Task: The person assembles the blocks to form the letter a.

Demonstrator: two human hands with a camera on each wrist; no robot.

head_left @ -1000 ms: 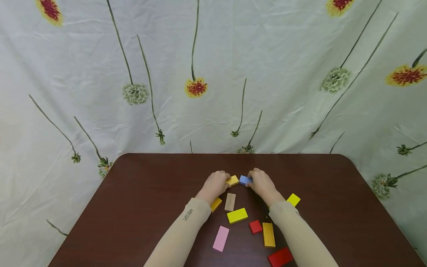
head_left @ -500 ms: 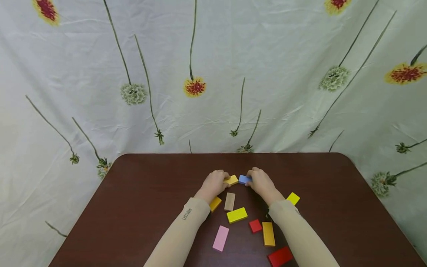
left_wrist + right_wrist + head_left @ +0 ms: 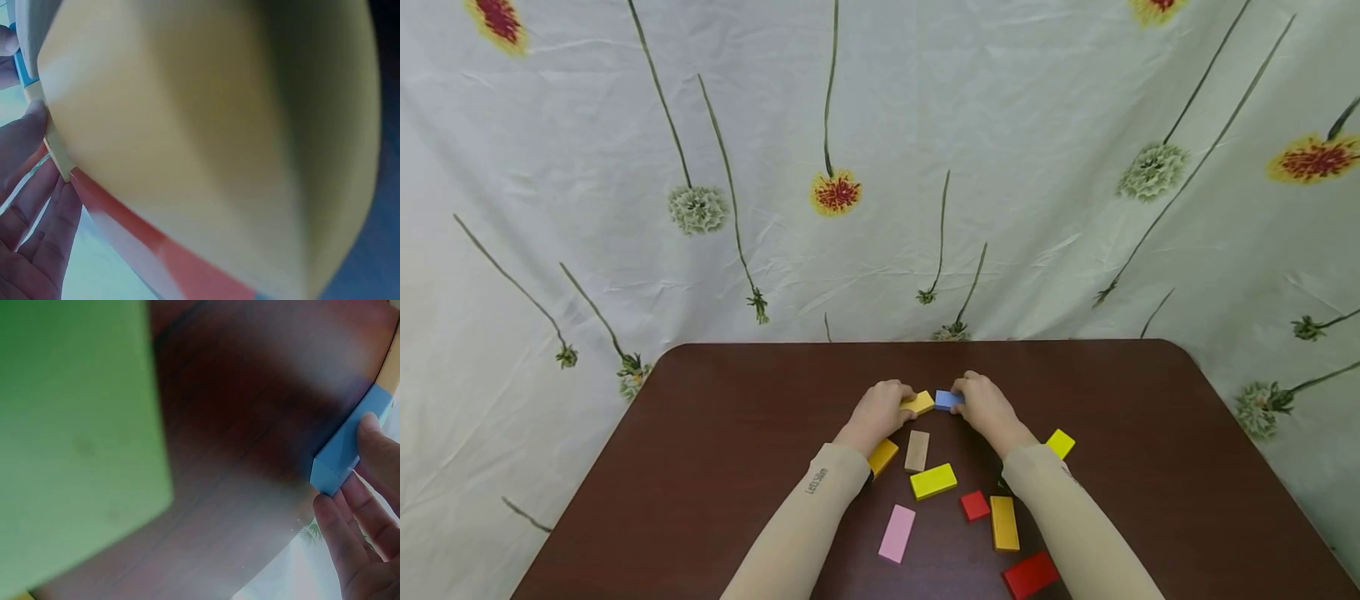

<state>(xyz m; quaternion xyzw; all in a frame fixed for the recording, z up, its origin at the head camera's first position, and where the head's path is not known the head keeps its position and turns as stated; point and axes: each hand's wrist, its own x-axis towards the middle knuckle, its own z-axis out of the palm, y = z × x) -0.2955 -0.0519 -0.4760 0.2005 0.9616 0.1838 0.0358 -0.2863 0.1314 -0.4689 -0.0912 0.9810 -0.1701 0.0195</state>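
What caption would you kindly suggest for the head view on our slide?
Left hand holding a pale yellow block beside the blue block in the right hand, at a brown table.

Near the middle of the far edge of the tabletop (image 3: 700,467), the left hand (image 3: 877,414) covered one end of the pale yellow block (image 3: 921,403), and the right hand (image 3: 988,408) covered one end of the blue block (image 3: 944,400). The left sleeve (image 3: 805,517) hid a part of the orange block (image 3: 883,456); the right sleeve (image 3: 1071,508) hid a part of the bright yellow block (image 3: 1061,442). The tabletop's near edge was cut off. In the left wrist view, a large yellowish shape (image 3: 175,137) was too blurred to name; in the right wrist view, a green shape (image 3: 75,456), perhaps a block, was blurred and cut off.
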